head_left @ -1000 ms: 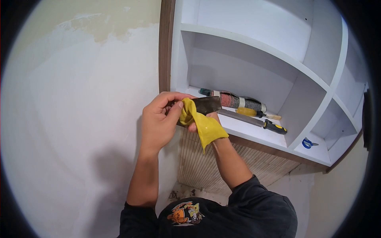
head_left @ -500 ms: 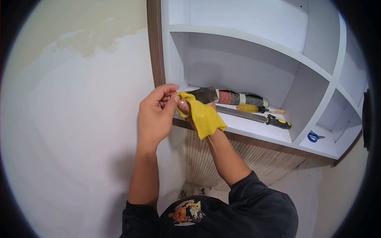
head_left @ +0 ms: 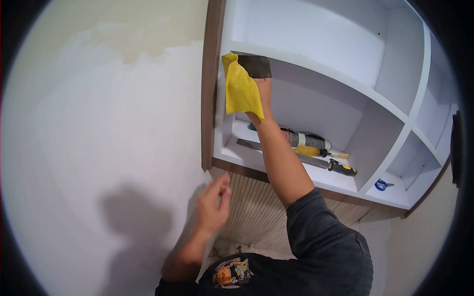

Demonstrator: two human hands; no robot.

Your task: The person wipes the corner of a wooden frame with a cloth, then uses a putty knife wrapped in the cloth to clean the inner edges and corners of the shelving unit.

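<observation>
My right hand (head_left: 261, 91) is raised to the upper left corner of a white shelf compartment, its fingers mostly behind a yellow cloth (head_left: 243, 93). A dark, flat blade-like tool (head_left: 256, 66) sticks out beside the cloth, held in that hand. The cloth hangs down over the hand and wrist. Lower down, my left hand (head_left: 213, 203) is off the shelf in front of the wall, fingers curled with the thumb close to them and nothing visible between them.
On the compartment floor lie a grey wrapped roll (head_left: 308, 140), a yellow-handled tool (head_left: 310, 151) and a long flat tool with a black-and-yellow handle (head_left: 342, 168). Blue scissors (head_left: 382, 185) rest in the right compartment. A brown wooden edge (head_left: 212, 89) borders the shelf.
My right hand has moved up with the cloth and dark tool, to the compartment's upper left corner. My left hand has come away from the cloth and dropped lower. The view has shifted slightly.
</observation>
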